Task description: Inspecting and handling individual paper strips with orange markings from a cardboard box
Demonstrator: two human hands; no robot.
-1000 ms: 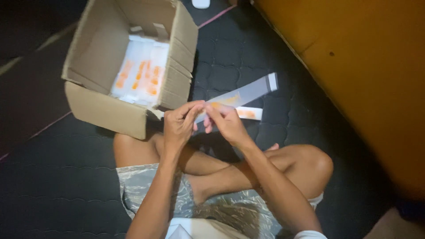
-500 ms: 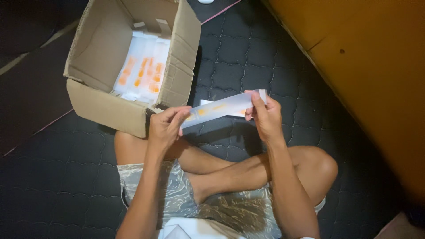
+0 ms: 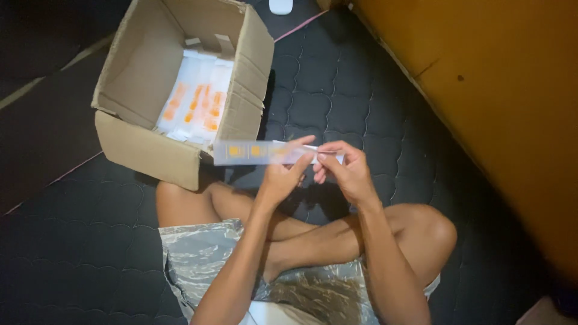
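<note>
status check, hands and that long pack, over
Left hand and right hand both grip the long flat white carton with orange marks. Held level beside the open cardboard box. Nothing obstructing.

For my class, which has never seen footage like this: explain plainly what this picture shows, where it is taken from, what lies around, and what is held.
There is no machine here. The camera sits on a person's head and looks down at their own crossed legs on a dark quilted mat. The left hand and right hand together hold a long, flat white carton with orange marks, level in front of the body. To the left stands an open cardboard box with more white-and-orange packs lying inside. An orange wall runs along the right.
</note>
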